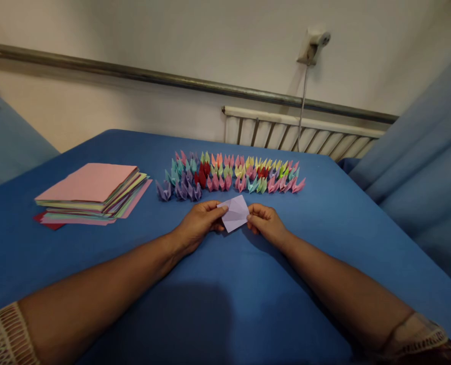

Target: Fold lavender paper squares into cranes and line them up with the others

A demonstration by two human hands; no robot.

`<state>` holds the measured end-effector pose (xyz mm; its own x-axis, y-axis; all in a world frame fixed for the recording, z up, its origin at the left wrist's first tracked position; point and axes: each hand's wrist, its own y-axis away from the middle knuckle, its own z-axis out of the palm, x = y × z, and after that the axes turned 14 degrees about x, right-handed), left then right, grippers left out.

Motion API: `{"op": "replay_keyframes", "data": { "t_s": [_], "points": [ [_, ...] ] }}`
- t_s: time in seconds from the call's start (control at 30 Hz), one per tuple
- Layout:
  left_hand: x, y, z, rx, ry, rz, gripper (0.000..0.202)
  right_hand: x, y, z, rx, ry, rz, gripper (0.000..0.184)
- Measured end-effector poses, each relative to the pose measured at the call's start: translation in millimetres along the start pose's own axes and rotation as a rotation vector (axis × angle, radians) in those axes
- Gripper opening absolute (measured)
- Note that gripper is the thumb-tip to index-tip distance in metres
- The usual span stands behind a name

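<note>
over the blue surface (225, 268), left fingers (216, 213) and right fingers (256, 220) pinch lilac paper (235, 215) (creased).

A metal handrail (172, 78) slanted along the pale wall (172, 30) above a ribbed radiator (263, 116). From a wall socket (307, 49), a thin cord (305, 83) dropped past it. A blue curtain (430, 167) hung in folds at the right.

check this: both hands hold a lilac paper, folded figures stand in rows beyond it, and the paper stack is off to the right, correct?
Not quite: the head view shows the paper stack off to the left. The left hand and right hand do hold the lilac paper, and the folded figures do stand in rows beyond it.
</note>
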<state>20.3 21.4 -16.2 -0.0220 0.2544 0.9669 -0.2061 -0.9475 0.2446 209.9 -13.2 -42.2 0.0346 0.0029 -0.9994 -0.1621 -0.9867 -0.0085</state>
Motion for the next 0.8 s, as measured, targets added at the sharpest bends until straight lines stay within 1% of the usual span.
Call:
{"op": "replay_keyframes", "data": {
  "t_s": [0.17, 0.3, 0.43, 0.53, 0.67, 0.73, 0.8],
  "points": [
    [-1.6, 1.8, 3.1, 0.005, -0.083, 0.090, 0.031, -2.4, 3.6, -0.2, -0.013, 0.021, -0.032, 0.021],
    [-4.6, 3.7, 4.2, 0.048, -0.157, 0.209, 0.037, -1.4, 7.4, 4.8, -0.030, -0.020, -0.079, 0.025],
    [-3.7, 10.6, 3.8, 0.041, -0.284, 0.326, 0.045, 3.3, 6.9, 7.5, -0.041, -0.046, -0.069, 0.030],
    [-1.0, 17.7, 3.4, 0.053, -0.349, 0.376, 0.042, 4.4, 4.7, 5.1, -0.020, 0.010, -0.057, 0.031],
    [-0.9, 21.9, 2.3, 0.071, -0.351, 0.461, 0.042, 2.1, 2.7, 1.3, 0.019, 0.009, -0.041, 0.042],
    [-2.4, 20.7, 2.0, 0.069, -0.371, 0.504, 0.037, 0.1, 2.4, 0.4, 0.018, -0.006, -0.020, 0.043],
    [-3.7, 17.9, 2.4, 0.050, -0.382, 0.506, 0.030, -1.7, 2.3, -0.1, 0.015, -0.029, 0.003, 0.042]
  ]
}}
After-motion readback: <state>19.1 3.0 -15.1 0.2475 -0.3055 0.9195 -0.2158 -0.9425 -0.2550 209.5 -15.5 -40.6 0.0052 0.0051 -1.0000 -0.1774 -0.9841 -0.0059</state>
